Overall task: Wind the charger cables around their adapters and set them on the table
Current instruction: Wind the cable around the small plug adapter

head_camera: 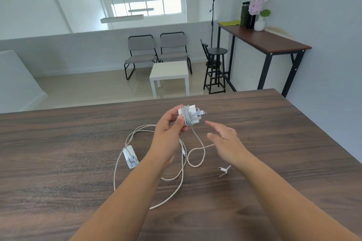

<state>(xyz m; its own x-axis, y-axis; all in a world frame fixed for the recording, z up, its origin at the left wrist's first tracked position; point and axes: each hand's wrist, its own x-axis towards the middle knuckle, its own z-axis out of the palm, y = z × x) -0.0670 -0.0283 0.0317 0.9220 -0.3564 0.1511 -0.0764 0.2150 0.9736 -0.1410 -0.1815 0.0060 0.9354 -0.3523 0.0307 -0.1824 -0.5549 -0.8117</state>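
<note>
Adapter one (189,115): mostly wound; your left hand (170,129) grips it.
Tail (197,150): loose.
Right hand (225,141): fingers spread, holding nothing.
Adapter two (130,157): unwound.

My left hand (170,125) hid the adapter's (191,115) nine-o'clock side; my right hand (225,144) was motion-blurred, covering the cable (195,143) at three o'clock.

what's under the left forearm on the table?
Loose cable of the second adapter runs beneath the left forearm on the table. Where it crosses under the arm is hidden.
</note>
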